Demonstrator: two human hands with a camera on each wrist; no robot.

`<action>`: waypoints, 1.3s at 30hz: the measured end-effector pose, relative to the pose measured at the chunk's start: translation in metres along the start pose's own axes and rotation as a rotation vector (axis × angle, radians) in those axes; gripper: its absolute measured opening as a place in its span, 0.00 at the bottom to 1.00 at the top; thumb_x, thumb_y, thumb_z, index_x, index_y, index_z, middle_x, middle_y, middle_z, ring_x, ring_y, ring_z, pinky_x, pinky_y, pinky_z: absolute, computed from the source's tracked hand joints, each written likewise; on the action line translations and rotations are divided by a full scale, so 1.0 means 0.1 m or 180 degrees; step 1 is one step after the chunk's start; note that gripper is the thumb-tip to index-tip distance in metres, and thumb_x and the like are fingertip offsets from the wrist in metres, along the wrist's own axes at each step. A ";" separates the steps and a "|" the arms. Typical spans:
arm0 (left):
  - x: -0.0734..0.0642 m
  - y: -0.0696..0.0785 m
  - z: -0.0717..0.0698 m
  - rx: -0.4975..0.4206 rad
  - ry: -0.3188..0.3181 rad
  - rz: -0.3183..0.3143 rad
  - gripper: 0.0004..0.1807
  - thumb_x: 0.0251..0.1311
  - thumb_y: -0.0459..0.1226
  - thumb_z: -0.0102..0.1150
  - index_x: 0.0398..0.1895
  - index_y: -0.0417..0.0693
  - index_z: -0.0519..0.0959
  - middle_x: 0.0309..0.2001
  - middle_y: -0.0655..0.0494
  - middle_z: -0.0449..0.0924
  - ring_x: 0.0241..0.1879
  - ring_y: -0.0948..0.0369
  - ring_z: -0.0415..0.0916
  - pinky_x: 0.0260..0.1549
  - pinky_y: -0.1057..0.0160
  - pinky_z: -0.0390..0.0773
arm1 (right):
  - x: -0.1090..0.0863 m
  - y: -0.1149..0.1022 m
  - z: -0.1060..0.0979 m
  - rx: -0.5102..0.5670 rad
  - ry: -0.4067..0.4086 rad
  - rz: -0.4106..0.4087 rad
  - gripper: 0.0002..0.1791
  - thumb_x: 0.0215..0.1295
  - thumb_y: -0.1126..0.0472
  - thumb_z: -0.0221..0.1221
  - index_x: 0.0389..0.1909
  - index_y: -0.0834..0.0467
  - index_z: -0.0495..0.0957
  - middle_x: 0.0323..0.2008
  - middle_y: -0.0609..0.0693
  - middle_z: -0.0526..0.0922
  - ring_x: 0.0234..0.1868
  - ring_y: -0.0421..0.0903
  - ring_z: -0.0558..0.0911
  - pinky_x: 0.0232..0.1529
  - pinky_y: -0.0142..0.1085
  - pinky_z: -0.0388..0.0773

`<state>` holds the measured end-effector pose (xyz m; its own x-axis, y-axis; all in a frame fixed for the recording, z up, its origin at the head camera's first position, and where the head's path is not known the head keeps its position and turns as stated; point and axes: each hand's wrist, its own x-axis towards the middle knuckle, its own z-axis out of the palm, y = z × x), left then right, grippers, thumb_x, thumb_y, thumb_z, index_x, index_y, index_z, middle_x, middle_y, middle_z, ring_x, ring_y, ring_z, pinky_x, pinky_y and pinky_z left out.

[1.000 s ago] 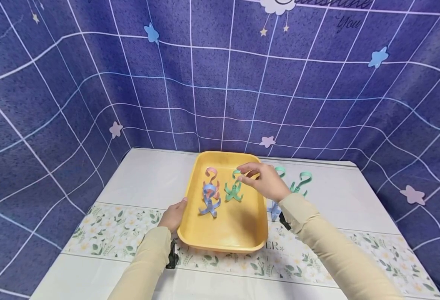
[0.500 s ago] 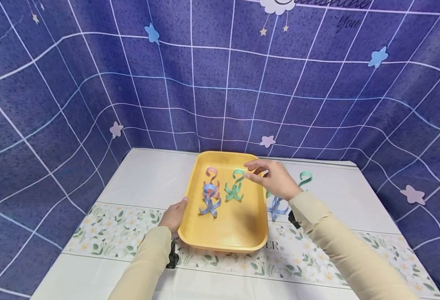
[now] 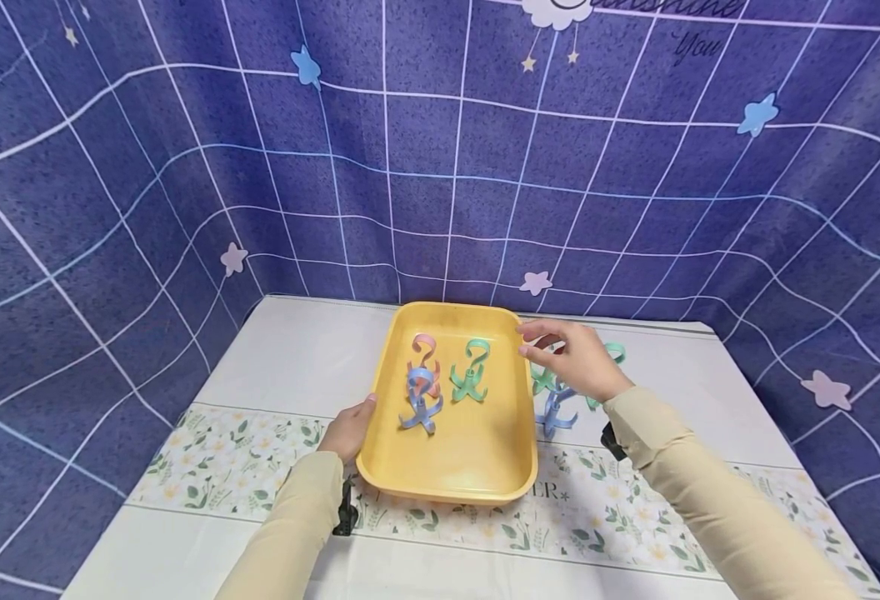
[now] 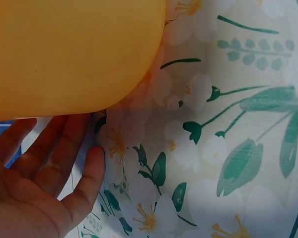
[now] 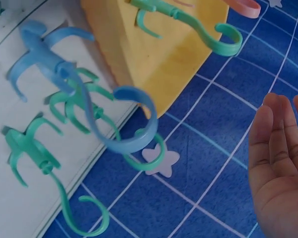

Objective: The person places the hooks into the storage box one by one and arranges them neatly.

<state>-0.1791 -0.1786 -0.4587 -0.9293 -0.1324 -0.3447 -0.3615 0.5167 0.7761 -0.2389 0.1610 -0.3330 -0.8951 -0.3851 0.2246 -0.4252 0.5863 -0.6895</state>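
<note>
Inside the yellow tray (image 3: 477, 442) stand three claw hooks: a pink hook (image 3: 425, 343), a blue hook (image 3: 420, 408) just in front of it, and a green hook (image 3: 469, 385) to their right. My left hand (image 3: 347, 431) touches the tray's left outer side; the left wrist view has its extended fingers (image 4: 72, 146) against the wall. My right hand (image 3: 578, 360) hovers past the tray's right rim, fingers loosely bent and holding nothing. Beneath it on the table are a second blue hook (image 5: 42, 52) and two more green hooks, one partly hidden by the hand.
A white table (image 3: 305, 350) with a flowered strip (image 3: 237, 462) lies under the tray. Behind and at the sides hangs a blue curtain (image 3: 425, 208) with white lines and stars. Each wrist carries a black camera mount.
My right hand has moved rightward from above the green hook in the tray to above the hooks on the table. The left hand and the tray stay in place.
</note>
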 end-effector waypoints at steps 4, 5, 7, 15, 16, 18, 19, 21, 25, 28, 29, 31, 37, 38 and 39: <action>0.00 0.00 0.00 0.0000 0.0006 0.0008 0.39 0.80 0.60 0.28 0.74 0.38 0.67 0.48 0.43 0.84 0.43 0.52 0.81 0.53 0.46 0.75 | -0.04 0.07 -0.05 -0.0020 0.0003 0.0141 0.17 0.70 0.60 0.65 0.57 0.60 0.83 0.50 0.56 0.86 0.45 0.53 0.84 0.44 0.43 0.83; 0.00 0.00 0.00 -0.0006 0.0010 -0.0002 0.39 0.80 0.60 0.28 0.74 0.38 0.67 0.48 0.44 0.84 0.43 0.52 0.81 0.53 0.46 0.75 | -0.05 0.09 -0.07 -0.0025 0.0008 0.0173 0.17 0.70 0.60 0.65 0.57 0.60 0.83 0.50 0.56 0.86 0.45 0.53 0.84 0.42 0.43 0.83; 0.00 0.01 0.00 -0.0013 0.0004 -0.0011 0.39 0.80 0.60 0.27 0.74 0.38 0.67 0.48 0.44 0.84 0.44 0.52 0.81 0.54 0.45 0.75 | -0.07 0.13 -0.09 -0.0037 0.0027 0.0225 0.17 0.70 0.60 0.65 0.57 0.59 0.82 0.50 0.57 0.86 0.45 0.54 0.85 0.41 0.43 0.83; -0.01 0.03 -0.01 0.0002 -0.0005 0.0007 0.39 0.80 0.59 0.27 0.74 0.38 0.67 0.48 0.44 0.84 0.45 0.52 0.81 0.54 0.45 0.75 | -0.16 0.33 -0.20 -0.0212 0.0109 0.0276 0.17 0.70 0.58 0.66 0.57 0.58 0.83 0.49 0.56 0.87 0.45 0.54 0.85 0.45 0.48 0.82; -0.01 0.03 -0.01 -0.0004 -0.0004 0.0003 0.39 0.80 0.59 0.27 0.74 0.38 0.67 0.48 0.44 0.84 0.44 0.52 0.81 0.53 0.46 0.75 | -0.17 0.35 -0.21 -0.0229 0.0115 0.0282 0.17 0.70 0.58 0.66 0.57 0.58 0.83 0.48 0.55 0.87 0.45 0.54 0.85 0.45 0.48 0.82; -0.02 0.02 -0.01 -0.0005 0.0000 -0.0010 0.38 0.80 0.59 0.27 0.74 0.38 0.67 0.47 0.45 0.84 0.42 0.53 0.81 0.52 0.47 0.76 | -0.20 0.40 -0.24 -0.0246 0.0120 0.0306 0.17 0.69 0.58 0.66 0.57 0.59 0.83 0.48 0.55 0.87 0.46 0.54 0.85 0.45 0.48 0.82; -0.02 0.02 -0.01 -0.0009 0.0000 -0.0009 0.38 0.80 0.59 0.27 0.74 0.38 0.67 0.46 0.45 0.84 0.42 0.53 0.81 0.52 0.47 0.76 | -0.21 0.42 -0.25 -0.0253 0.0119 0.0307 0.18 0.69 0.58 0.67 0.57 0.59 0.83 0.48 0.56 0.87 0.46 0.54 0.85 0.45 0.48 0.81; -0.02 0.02 -0.01 -0.0031 0.0000 -0.0018 0.38 0.80 0.59 0.27 0.74 0.38 0.67 0.45 0.45 0.84 0.41 0.54 0.81 0.51 0.47 0.76 | -0.23 0.46 -0.27 -0.0257 0.0117 0.0329 0.18 0.69 0.58 0.67 0.57 0.59 0.83 0.49 0.56 0.87 0.46 0.54 0.85 0.45 0.46 0.81; -0.02 0.02 -0.01 -0.0050 0.0001 0.0003 0.38 0.80 0.58 0.28 0.73 0.38 0.68 0.44 0.46 0.84 0.40 0.54 0.81 0.50 0.48 0.76 | -0.28 0.53 -0.29 -0.0309 0.0141 0.0329 0.18 0.68 0.58 0.67 0.56 0.59 0.83 0.47 0.55 0.87 0.44 0.53 0.85 0.44 0.45 0.80; -0.01 0.01 -0.01 -0.0061 0.0001 -0.0004 0.39 0.80 0.59 0.27 0.73 0.39 0.68 0.44 0.46 0.84 0.39 0.55 0.81 0.49 0.48 0.77 | -0.30 0.57 -0.29 -0.0347 0.0140 0.0309 0.18 0.68 0.57 0.67 0.56 0.60 0.83 0.46 0.55 0.88 0.44 0.53 0.86 0.44 0.46 0.80; -0.01 0.01 -0.01 -0.0074 -0.0001 -0.0018 0.39 0.80 0.60 0.28 0.74 0.39 0.68 0.44 0.47 0.84 0.39 0.55 0.81 0.49 0.49 0.77 | -0.31 0.58 -0.29 -0.0352 0.0134 0.0309 0.18 0.68 0.57 0.67 0.55 0.60 0.83 0.45 0.55 0.88 0.43 0.53 0.86 0.44 0.46 0.80; -0.01 0.00 0.00 -0.0086 -0.0002 -0.0040 0.39 0.80 0.60 0.28 0.74 0.40 0.68 0.45 0.47 0.84 0.39 0.55 0.81 0.49 0.49 0.77 | -0.32 0.60 -0.29 -0.0339 0.0106 0.0337 0.18 0.68 0.58 0.68 0.55 0.61 0.83 0.45 0.56 0.88 0.43 0.53 0.86 0.44 0.46 0.80; -0.01 0.00 0.00 -0.0063 0.0001 -0.0029 0.39 0.80 0.59 0.28 0.74 0.39 0.67 0.45 0.46 0.84 0.41 0.53 0.81 0.52 0.46 0.76 | -0.37 0.67 -0.27 -0.0283 0.0002 0.0434 0.18 0.66 0.59 0.69 0.54 0.61 0.84 0.48 0.57 0.87 0.44 0.53 0.85 0.44 0.47 0.81; -0.01 0.00 0.00 -0.0058 0.0002 -0.0024 0.39 0.80 0.59 0.28 0.74 0.39 0.67 0.45 0.46 0.84 0.42 0.53 0.81 0.52 0.46 0.76 | -0.38 0.68 -0.26 -0.0278 -0.0009 0.0434 0.17 0.66 0.59 0.69 0.54 0.61 0.84 0.49 0.57 0.87 0.44 0.53 0.85 0.44 0.47 0.81; -0.01 0.01 0.00 -0.0047 0.0006 -0.0019 0.38 0.80 0.59 0.28 0.74 0.39 0.67 0.45 0.46 0.84 0.42 0.53 0.81 0.52 0.46 0.75 | -0.38 0.69 -0.26 -0.0275 -0.0018 0.0442 0.17 0.66 0.60 0.69 0.54 0.61 0.84 0.50 0.57 0.86 0.44 0.53 0.85 0.44 0.47 0.81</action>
<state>-0.1782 -0.1780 -0.4578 -0.9272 -0.1370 -0.3485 -0.3682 0.5034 0.7817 -0.2373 0.2343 -0.3714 -0.9455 -0.2999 0.1271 -0.3075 0.6932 -0.6519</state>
